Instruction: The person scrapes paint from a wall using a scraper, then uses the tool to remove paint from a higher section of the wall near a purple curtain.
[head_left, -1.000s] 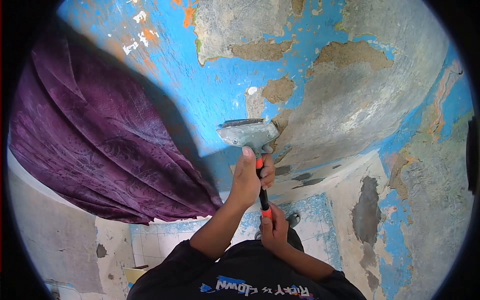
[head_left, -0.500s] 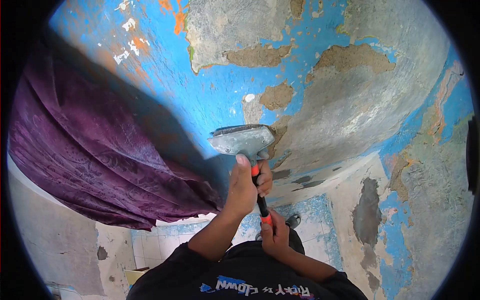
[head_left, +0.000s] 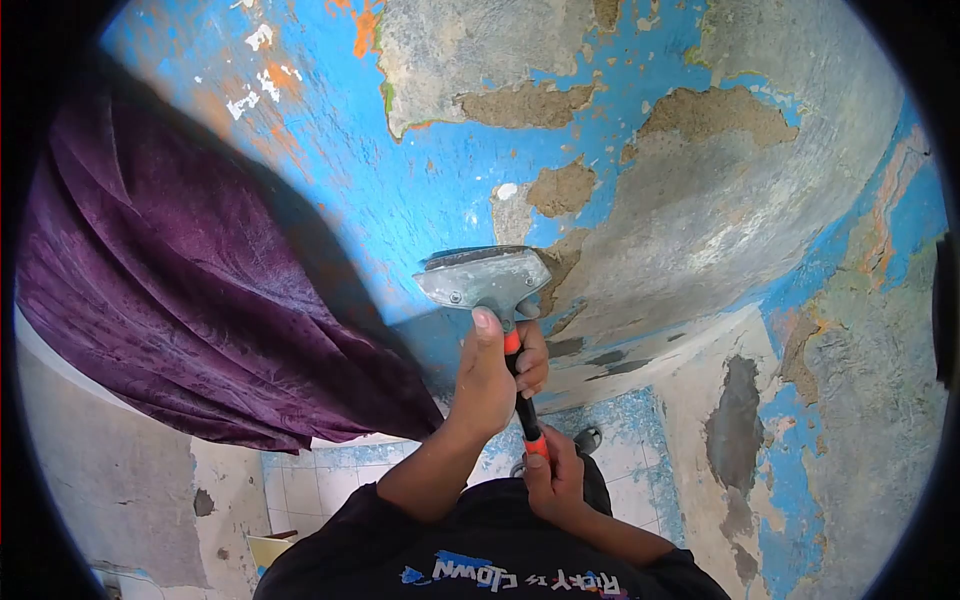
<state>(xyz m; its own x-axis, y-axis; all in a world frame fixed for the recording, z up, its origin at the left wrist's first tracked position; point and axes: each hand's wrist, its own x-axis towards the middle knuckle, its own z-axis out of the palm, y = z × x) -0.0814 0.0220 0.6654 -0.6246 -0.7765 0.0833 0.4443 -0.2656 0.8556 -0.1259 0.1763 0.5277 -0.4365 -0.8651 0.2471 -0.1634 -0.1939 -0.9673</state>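
A long-handled scraper (head_left: 484, 279) with a wide grey, dusty head and a black and orange handle is held in front of the wall. My left hand (head_left: 492, 375) is wrapped round the handle just under the head, its thumb pressed up at the neck. Lower down, my right hand (head_left: 556, 478) is closed on the orange grip near the handle's end. The scraper's edge overlaps blue paint beside a bare brown patch. Behind it, the wall (head_left: 420, 200) carries peeling blue paint and exposed grey plaster.
On the left hangs a purple patterned cloth (head_left: 190, 290), its edge close to my left forearm. Pale floor tiles (head_left: 330, 490) scattered with blue flakes lie below, near my foot (head_left: 590, 440). Another patchy wall (head_left: 850, 400) stands at the right.
The wall patches appear slightly further right in the view. The purple cloth's folds and right edge have shifted a little. Both hands keep their hold on the scraper, nearly in place.
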